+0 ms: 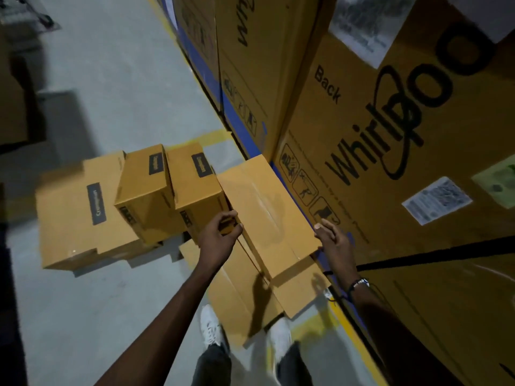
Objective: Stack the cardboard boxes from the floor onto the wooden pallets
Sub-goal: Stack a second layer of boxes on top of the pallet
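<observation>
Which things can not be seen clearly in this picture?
Head view only:
- Pallets: none in view, perhaps hidden under the boxes.
- Left hand fingertips: curled behind the long box edge.
- Labels on the big carton: blurred, unreadable.
- Right hand contact with the box: unclear.

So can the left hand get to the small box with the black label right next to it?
Probably yes. The left hand grips the long plain cardboard box beside that small black-labelled cardboard box, and nothing lies between them.
</observation>
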A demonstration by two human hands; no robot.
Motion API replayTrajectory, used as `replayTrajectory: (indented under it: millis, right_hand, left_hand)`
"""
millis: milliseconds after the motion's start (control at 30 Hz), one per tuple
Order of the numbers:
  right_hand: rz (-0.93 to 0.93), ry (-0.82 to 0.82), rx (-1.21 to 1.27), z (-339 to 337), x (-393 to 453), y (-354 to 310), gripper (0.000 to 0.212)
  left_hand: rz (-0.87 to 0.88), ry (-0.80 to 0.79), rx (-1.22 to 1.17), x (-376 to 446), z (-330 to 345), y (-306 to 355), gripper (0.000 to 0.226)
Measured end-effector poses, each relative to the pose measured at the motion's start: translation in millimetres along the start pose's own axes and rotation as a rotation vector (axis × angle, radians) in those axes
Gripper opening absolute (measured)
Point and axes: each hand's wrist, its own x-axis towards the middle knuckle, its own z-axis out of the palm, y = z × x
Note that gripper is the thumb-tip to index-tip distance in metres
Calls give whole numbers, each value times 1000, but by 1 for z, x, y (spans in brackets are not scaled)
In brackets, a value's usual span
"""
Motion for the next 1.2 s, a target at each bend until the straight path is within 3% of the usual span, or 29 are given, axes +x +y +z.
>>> replayTrajectory:
  millis: [367,600,867,1200]
  right_hand:
    - [-69,-142,-159,35,205,119,42]
    - [-146,-163,-245,77,300,166,53]
    - [-319,-202,-370,106,365,200,52]
    - [-320,-193,-432,125,379,214,61]
  left_hand:
    - [-72,125,72,108,138,-180,36]
    - [-165,216,179,159,177,-281,72]
    - [-250,200,76,188,200,-345,118]
    - [-230,162,23,185,190,-352,101]
